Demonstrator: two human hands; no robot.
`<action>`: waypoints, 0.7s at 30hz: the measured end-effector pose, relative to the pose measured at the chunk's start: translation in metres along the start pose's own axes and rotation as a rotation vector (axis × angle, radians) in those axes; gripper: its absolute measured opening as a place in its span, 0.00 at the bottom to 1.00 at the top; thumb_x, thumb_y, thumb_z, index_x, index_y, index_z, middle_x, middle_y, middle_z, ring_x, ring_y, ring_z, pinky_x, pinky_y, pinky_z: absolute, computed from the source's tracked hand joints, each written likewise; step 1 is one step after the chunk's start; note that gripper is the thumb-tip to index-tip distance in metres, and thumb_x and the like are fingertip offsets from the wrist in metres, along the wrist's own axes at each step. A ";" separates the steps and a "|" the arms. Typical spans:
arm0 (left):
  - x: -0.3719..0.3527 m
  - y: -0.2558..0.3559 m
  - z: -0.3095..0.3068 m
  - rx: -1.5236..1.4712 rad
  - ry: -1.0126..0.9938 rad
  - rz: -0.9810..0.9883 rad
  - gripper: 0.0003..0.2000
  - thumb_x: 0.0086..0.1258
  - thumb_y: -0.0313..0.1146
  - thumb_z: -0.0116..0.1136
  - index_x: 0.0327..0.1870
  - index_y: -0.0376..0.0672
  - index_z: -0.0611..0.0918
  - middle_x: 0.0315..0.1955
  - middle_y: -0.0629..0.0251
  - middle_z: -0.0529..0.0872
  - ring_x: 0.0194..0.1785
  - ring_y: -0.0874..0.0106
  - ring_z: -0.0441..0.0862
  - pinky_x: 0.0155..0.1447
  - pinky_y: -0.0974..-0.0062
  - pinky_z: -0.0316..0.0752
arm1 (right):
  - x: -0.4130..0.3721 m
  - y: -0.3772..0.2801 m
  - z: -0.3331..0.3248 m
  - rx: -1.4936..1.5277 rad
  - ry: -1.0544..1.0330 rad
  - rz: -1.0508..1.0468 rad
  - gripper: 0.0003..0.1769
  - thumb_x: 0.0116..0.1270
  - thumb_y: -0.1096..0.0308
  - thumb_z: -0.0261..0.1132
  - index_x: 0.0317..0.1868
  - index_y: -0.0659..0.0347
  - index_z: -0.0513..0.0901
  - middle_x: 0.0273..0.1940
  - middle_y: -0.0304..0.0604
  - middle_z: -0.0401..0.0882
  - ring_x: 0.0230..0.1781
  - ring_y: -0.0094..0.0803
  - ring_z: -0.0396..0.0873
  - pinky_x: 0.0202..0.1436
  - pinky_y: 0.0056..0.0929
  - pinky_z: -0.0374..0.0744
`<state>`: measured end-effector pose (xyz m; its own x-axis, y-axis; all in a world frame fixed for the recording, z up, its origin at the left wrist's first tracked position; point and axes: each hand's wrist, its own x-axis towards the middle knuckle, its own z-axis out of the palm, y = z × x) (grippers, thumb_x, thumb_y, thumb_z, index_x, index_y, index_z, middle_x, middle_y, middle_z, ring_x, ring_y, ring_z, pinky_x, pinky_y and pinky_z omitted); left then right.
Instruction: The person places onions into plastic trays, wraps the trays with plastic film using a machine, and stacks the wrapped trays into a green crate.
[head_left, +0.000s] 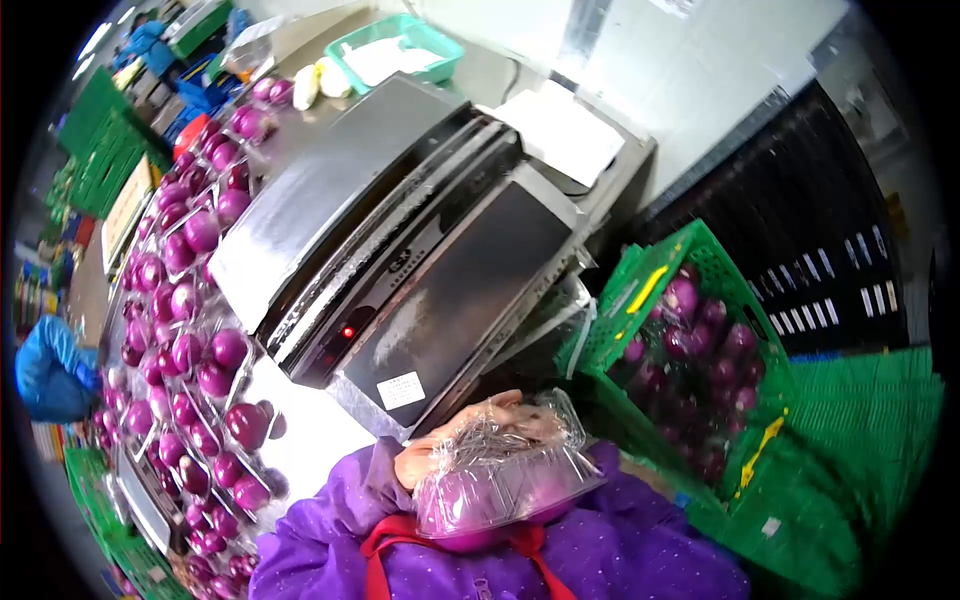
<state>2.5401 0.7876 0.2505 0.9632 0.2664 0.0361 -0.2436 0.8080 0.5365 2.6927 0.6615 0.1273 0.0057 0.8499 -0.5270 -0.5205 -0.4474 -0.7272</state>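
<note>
Close against my purple jacket is a clear plastic tray of red onions (510, 495), tilted, with crumpled film along its far side. My left hand (418, 458) grips its left far edge. My right hand (540, 425) is at the far side, seen partly through the film, with its fingers curled on the tray. The film hides some of the fingers of both hands. Just beyond them stands a metal wrapping machine (400, 265) with a red light and a dark flat plate (455, 290).
Many packed trays of red onions (190, 350) cover the table at left. A green crate (640, 290) of onions stands at right. Behind the machine are a light green basket (440, 68) and a white sheet (565, 130). A co-worker's blue sleeve (50, 370) shows at far left.
</note>
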 end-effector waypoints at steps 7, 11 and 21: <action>0.016 -0.044 0.002 -0.090 -0.109 -0.225 0.24 0.71 0.37 0.45 0.65 0.38 0.61 0.61 0.56 0.68 0.62 0.67 0.67 0.63 0.67 0.64 | -0.068 -0.139 0.029 -0.405 -0.088 -0.615 0.19 0.69 0.57 0.53 0.51 0.63 0.72 0.54 0.49 0.71 0.56 0.34 0.68 0.60 0.31 0.66; 0.027 -0.075 -0.004 -0.040 -0.030 -0.356 0.24 0.71 0.36 0.45 0.66 0.38 0.59 0.62 0.56 0.66 0.64 0.67 0.64 0.66 0.67 0.60 | -0.084 -0.113 0.028 -0.582 -0.688 -0.535 0.38 0.64 0.53 0.62 0.68 0.62 0.58 0.65 0.51 0.60 0.65 0.40 0.61 0.66 0.36 0.60; 0.064 -0.165 -0.030 0.462 -0.125 -0.637 0.25 0.71 0.33 0.42 0.68 0.40 0.55 0.65 0.56 0.62 0.70 0.68 0.57 0.73 0.67 0.51 | -0.191 0.054 -0.039 0.795 0.308 -0.609 0.33 0.69 0.50 0.53 0.66 0.61 0.60 0.63 0.43 0.63 0.62 0.32 0.64 0.66 0.30 0.61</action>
<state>2.6386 0.6871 0.1394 0.9137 -0.2563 -0.3155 0.4035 0.4785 0.7799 2.6967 0.4638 0.1714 0.6145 0.7125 -0.3388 -0.7671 0.4391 -0.4677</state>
